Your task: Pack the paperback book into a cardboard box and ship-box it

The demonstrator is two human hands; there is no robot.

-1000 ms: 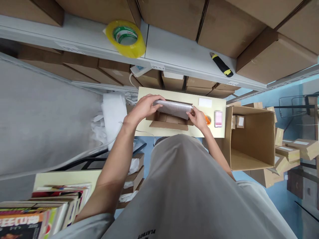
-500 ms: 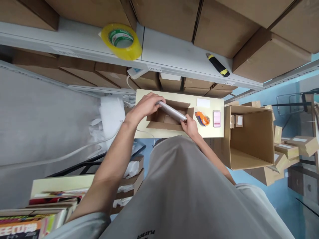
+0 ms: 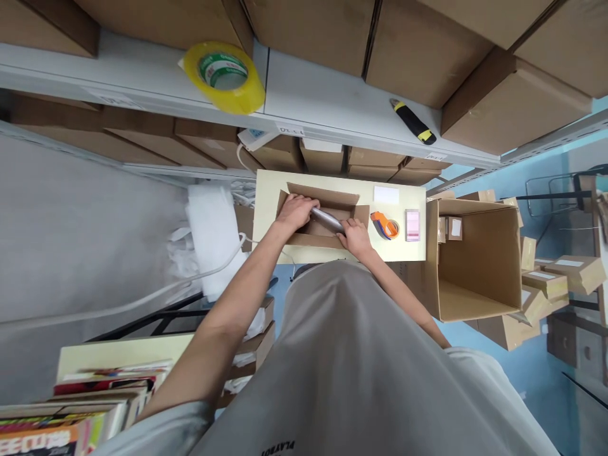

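Currently both hands grip one grey wrapped packet [image 3: 327, 220], which lies tilted inside the mouth of a small open cardboard box [image 3: 327, 193] on the cream tabletop [image 3: 403, 250]. The packet's left end is a little farther away and its right end nearer.

The likeliest trouble, as I judge it, is the packet snagging. It sits at a slant across the opening, so a corner may catch on the box wall or on the near flap and jam instead of lying flat. The wrapping looks smooth and glossy, so a light hold could let one end slide free and drop unevenly. The box seems unanchored and stands near the tabletop's near edge, so downward pressure on one side might tip it or push it toward that edge. The orange tape dispenser [image 3: 386, 226] lies just right of the box, with a pink card [image 3: 413, 225] beyond it. A wide move of the right wrist could knock either one.

The left hand [image 3: 297, 212] is curled over the packet's left end, fingers folded around it, with the forearm reaching long and straight from the near left. The right hand [image 3: 354, 235] pinches the right end close to the box's near right corner. Its wrist is bent and its arm is tucked close beside the torso.
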